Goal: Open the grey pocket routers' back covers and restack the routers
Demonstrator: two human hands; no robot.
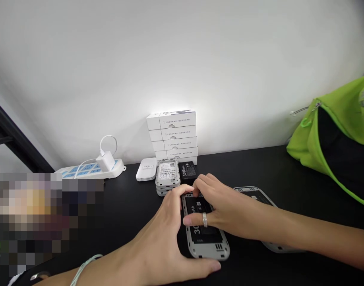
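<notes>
A flat grey device housing with rounded corners lies on the black table. Seated inside it is a black battery with white print, partly covered by fingers. My left hand grips the housing lengthwise, index finger at the far end and thumb at the near end. Over the far part is my right hand, wearing a silver ring on its thumb. That thumb lies across the battery, and the other fingers curl at the housing's far edge. A second grey housing with a battery sits under my right forearm.
Behind my hands stand stacked grey housings, a loose 3000mAh battery, thin white covers and several stacked white boxes. A power strip with a white charger is at left. A green bag occupies the right.
</notes>
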